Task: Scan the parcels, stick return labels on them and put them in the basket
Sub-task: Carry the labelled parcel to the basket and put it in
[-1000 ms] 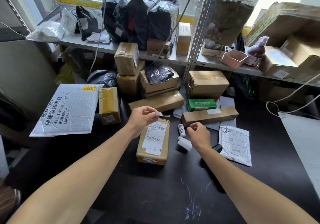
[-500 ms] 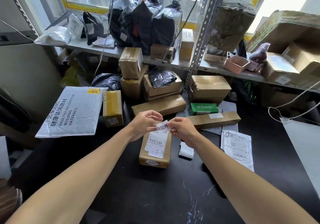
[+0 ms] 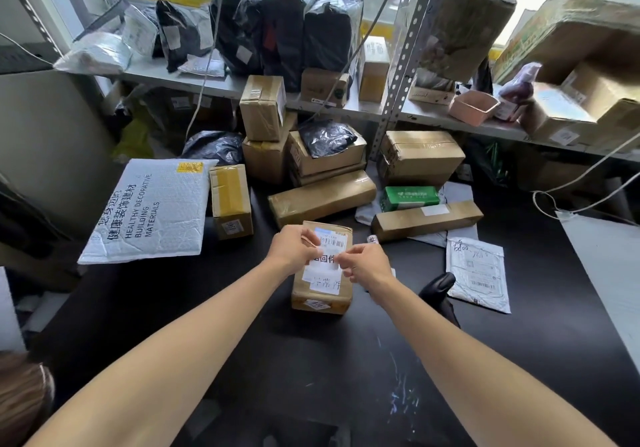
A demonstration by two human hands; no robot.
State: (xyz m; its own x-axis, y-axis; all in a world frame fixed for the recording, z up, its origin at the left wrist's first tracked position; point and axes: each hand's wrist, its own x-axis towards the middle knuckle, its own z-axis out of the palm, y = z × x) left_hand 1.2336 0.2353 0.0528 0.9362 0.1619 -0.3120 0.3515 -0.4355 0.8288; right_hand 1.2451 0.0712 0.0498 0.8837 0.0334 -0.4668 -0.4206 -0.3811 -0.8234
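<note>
Small white printed return label (image 3: 323, 259), now lowered onto brown cardboard parcel (image 3: 322, 266), pinched by left hand (image 3: 294, 251) and right hand (image 3: 363, 266) fingers; sticking under way.

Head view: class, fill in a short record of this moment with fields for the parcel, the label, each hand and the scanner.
parcel: small brown box flat on the black table
label: white return label held over the box top
left hand: pinches the label's left end
right hand: pinches its right end
scanner: black, on the table right of the box
</note>
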